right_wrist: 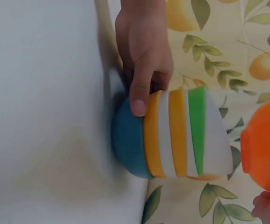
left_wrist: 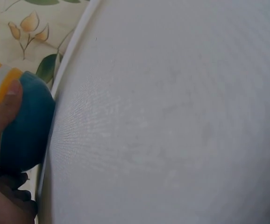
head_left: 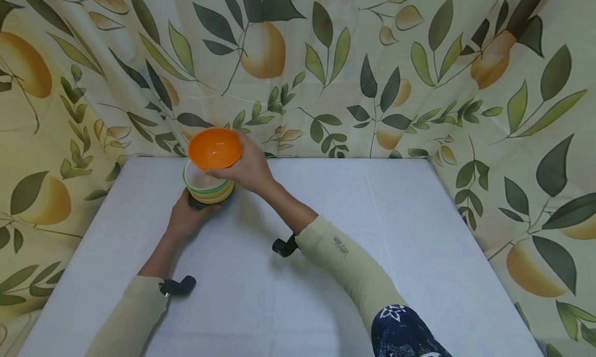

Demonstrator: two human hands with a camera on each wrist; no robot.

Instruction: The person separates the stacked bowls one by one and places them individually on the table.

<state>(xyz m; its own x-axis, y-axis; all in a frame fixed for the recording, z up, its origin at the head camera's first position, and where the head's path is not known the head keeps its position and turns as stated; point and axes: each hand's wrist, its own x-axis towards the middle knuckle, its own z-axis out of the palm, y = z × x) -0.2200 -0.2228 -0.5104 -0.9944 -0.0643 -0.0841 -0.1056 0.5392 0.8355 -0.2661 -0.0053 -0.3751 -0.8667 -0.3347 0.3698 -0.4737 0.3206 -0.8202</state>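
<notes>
A stack of nested bowls (head_left: 211, 195) stands near the table's back edge, left of the middle. In the right wrist view its lowest bowl is a blue bowl (right_wrist: 129, 140), with yellow, white and green rims above it. My left hand (head_left: 183, 217) grips the stack low down, its thumb (left_wrist: 14, 88) lying across the blue and yellow bowls. Over the stack, my right hand (head_left: 251, 165) holds an orange bowl (head_left: 215, 147) by its side, tilted so that its inside faces the head camera. A gap separates the orange bowl's base from the stack in the right wrist view.
A white cloth covers the table (head_left: 326, 284). Right behind its back edge hangs a curtain (head_left: 298, 103) printed with fruit and leaves, which also runs along both sides. A dark wrist camera (head_left: 179, 286) sticks out from the left wrist, another camera (head_left: 284, 247) from the right.
</notes>
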